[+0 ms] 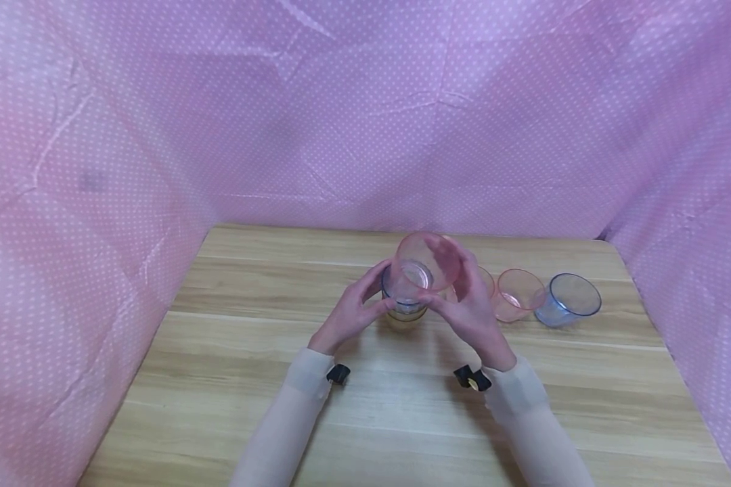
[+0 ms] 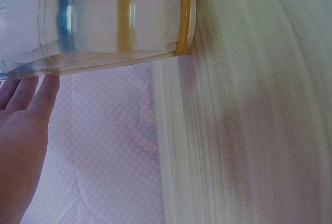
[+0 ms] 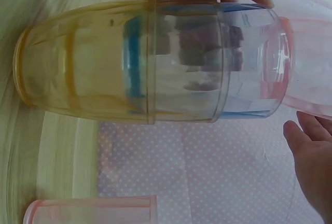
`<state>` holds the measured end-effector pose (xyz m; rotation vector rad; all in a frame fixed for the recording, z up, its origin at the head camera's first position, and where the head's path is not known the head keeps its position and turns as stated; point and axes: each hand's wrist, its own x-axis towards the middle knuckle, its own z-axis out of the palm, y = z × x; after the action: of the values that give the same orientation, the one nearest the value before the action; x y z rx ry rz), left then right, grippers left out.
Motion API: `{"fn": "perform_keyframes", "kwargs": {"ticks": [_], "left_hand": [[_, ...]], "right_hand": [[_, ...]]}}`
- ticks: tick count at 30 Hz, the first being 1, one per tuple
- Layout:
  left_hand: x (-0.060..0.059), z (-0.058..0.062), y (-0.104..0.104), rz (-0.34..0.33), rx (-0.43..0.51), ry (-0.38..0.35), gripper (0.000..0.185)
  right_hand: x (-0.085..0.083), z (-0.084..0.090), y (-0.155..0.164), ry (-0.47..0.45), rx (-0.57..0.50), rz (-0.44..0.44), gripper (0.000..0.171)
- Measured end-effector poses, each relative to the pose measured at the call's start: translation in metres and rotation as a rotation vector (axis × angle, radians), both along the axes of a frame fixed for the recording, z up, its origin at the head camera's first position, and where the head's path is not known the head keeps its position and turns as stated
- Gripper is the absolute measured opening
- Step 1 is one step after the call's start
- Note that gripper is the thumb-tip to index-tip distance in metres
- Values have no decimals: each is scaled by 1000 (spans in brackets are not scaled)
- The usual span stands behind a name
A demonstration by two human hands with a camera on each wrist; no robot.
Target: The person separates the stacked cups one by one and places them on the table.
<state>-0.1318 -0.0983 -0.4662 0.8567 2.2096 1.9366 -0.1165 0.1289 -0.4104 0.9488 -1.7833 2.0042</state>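
Note:
A stack of nested clear plastic cups stands upright on the table, a yellow cup [image 3: 96, 73] at the bottom and blue-tinted cup [image 3: 249, 79] above. My left hand [image 1: 353, 308] holds the stack near its upper part, thumb in front; in the left wrist view its fingertips [image 2: 44, 97] touch the wall. In my right hand [image 1: 472, 311] is a pink cup [image 1: 405, 267], gripped between thumb and fingers. Its mouth tilts up, and its lower end is at the top of the stack. How deep it sits inside cannot be made out.
Right of my right hand a pink cup [image 1: 518, 294] and a blue cup [image 1: 566, 301] stand on the wooden table [image 1: 231, 379]. Another pink cup [image 1: 487, 281] is partly hidden by that hand. Pink dotted cloth [image 1: 341, 135] hangs behind and at both sides.

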Motion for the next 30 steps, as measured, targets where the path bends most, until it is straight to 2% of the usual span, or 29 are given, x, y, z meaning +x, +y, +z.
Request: {"fn": "perform_keyframes", "kwargs": {"ticks": [8, 18, 30], "left_hand": [[0, 1, 1, 9, -17, -6, 95], [0, 0, -1, -4, 1, -15, 73], [1, 0, 1, 3, 6, 1, 71]], "right_hand": [[5, 3, 3, 15, -36, -19, 92], [16, 8, 11, 31, -64, -28, 91], [32, 12, 28, -32, -104, -55, 90]]}}
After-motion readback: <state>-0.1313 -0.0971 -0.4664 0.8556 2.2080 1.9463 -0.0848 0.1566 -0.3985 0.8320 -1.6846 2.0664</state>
